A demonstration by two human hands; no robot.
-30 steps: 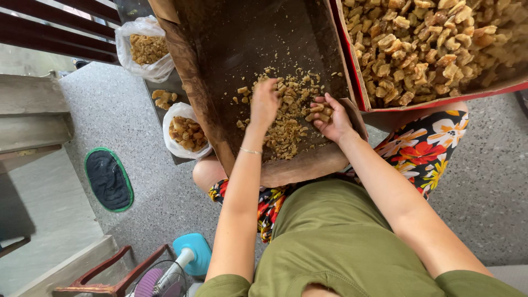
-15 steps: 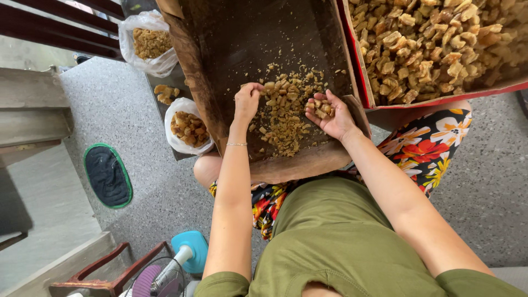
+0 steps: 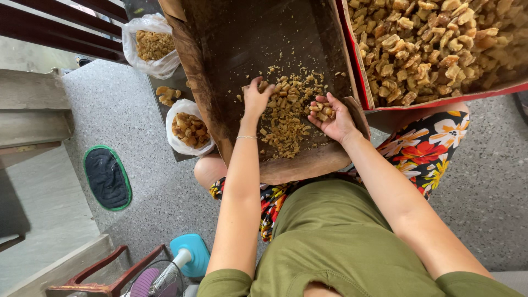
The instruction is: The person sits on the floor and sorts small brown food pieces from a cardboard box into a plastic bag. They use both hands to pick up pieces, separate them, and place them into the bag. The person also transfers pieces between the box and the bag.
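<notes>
The heap of walnut pieces (image 3: 286, 118) lay in the lower middle of a dark wooden tray (image 3: 247, 38) that rested tilted on the person's lap, its long axis running away from the body toward the top of the view. The heap sat between the two hands, a little nearer the left one. The left hand (image 3: 256, 99) came at it from the left edge, fingers curled down into the pieces and pinched on a few of them. The right hand (image 3: 330, 116) lay just to the right of the heap, palm up and cupped, holding a small clutch of kernels. Beyond the tray's right wall stood a red-edged cardboard box (image 3: 440, 102) heaped with larger walnut pieces. To the left, on the grey floor (image 3: 110, 110), stood two white plastic bags (image 3: 190, 132) with nuts in them, one well behind the other
</notes>
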